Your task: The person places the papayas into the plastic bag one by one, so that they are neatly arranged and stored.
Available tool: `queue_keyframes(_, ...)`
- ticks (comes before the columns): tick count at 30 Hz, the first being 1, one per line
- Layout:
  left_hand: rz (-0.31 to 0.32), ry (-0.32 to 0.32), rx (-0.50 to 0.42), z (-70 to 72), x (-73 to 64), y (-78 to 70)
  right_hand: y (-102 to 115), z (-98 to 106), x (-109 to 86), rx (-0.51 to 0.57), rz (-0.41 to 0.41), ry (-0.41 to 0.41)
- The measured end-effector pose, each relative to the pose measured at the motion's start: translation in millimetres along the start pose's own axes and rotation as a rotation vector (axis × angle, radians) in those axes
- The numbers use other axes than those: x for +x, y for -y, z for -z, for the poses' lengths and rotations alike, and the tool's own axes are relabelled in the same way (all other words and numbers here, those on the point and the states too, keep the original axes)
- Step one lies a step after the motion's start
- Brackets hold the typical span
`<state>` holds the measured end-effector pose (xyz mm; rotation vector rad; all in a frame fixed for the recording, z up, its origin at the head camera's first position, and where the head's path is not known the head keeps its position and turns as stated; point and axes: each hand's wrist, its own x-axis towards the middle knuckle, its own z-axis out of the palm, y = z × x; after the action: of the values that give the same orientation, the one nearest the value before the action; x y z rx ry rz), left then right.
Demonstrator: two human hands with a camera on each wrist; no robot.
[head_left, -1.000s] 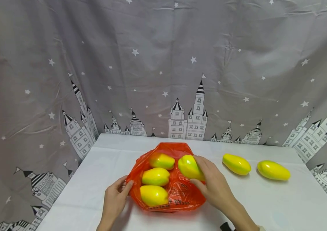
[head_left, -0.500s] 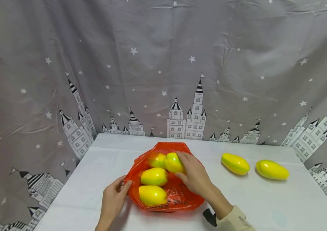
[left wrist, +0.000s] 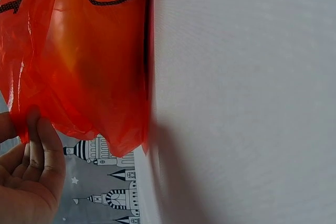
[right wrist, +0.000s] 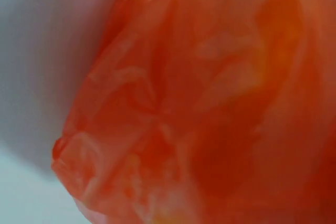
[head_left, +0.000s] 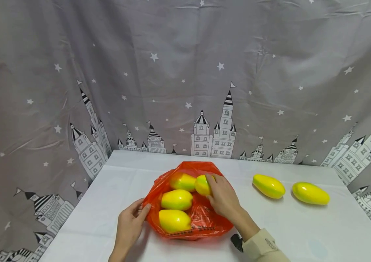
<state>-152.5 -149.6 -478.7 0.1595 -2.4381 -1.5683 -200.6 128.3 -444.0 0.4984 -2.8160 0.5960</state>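
Observation:
A red plastic bag [head_left: 198, 222] lies with its mouth spread toward me, and three yellow-green mangoes [head_left: 177, 199] rest in its left half. My left hand [head_left: 130, 225] pinches the left edge of the bag between thumb and fingers; the left wrist view shows this hand [left wrist: 39, 171] on the red film [left wrist: 100, 72]. Inside the mouth, my right hand [head_left: 225, 199] grips another mango [head_left: 202, 185], right beside the farthest one. Red film [right wrist: 157, 108] fills most of the right wrist view and hides the right hand there.
Two more mangoes, a nearer-to-bag one [head_left: 268, 186] and an outer one [head_left: 310, 193], lie on the white table [head_left: 290, 233] to the right. Behind the table hangs a grey curtain [head_left: 159, 87] printed with castles and stars.
My right hand has carried its mango leftward and deeper into the bag, up to the farthest mango. The left hand keeps its hold on the bag's edge.

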Motion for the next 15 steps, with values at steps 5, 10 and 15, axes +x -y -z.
queue_keyframes(5, 0.003, -0.006, -0.012, 0.1, 0.8, 0.9, -3, -6, 2.0, -0.013, -0.017, 0.027)
queue_keyframes(10, 0.008, -0.003, -0.008, 0.5, 0.9, 1.1, -6, -14, 3.8, 0.017, -0.065, 0.084)
queue_keyframes(15, 0.011, -0.003, -0.005, 1.2, 1.0, 1.9, -4, -20, 6.2, 0.065, -0.114, 0.147)
